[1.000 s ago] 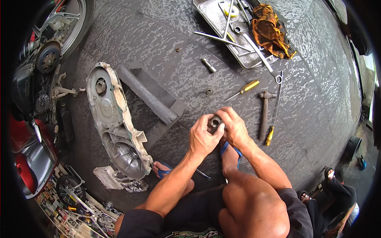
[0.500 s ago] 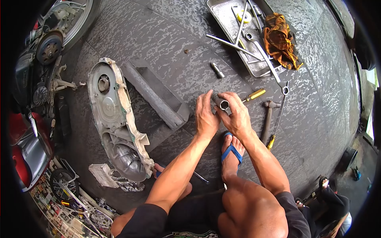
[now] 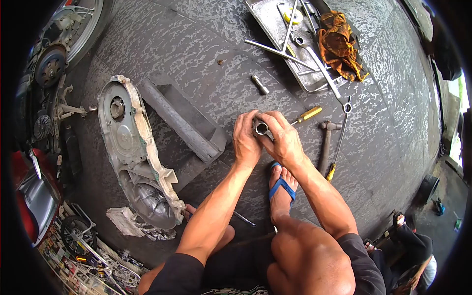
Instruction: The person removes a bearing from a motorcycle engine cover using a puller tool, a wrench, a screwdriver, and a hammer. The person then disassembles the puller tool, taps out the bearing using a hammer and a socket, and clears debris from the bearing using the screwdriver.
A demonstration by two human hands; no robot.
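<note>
A metal socket is held between my two hands, its hexagonal opening facing up toward me. My left hand wraps its fingers round the far left side of it. My right hand is closed on the right side, thumb and fingers against the metal. Part of the socket is hidden by the fingers. A yellow-handled screwdriver lies just right of my right hand, with a hammer beyond it. A short metal cylindrical piece rests on the floor ahead of my hands.
On the left lie a large engine cover and an angular metal stand. A metal tray of tools stands ahead, with an orange-stained rag at its side. A motorcycle wheel is at far left. Another person sits lower right.
The view has shifted, so floor items appear farther left. Both hands keep hold of the socket, whose opening now faces me a little more directly.
</note>
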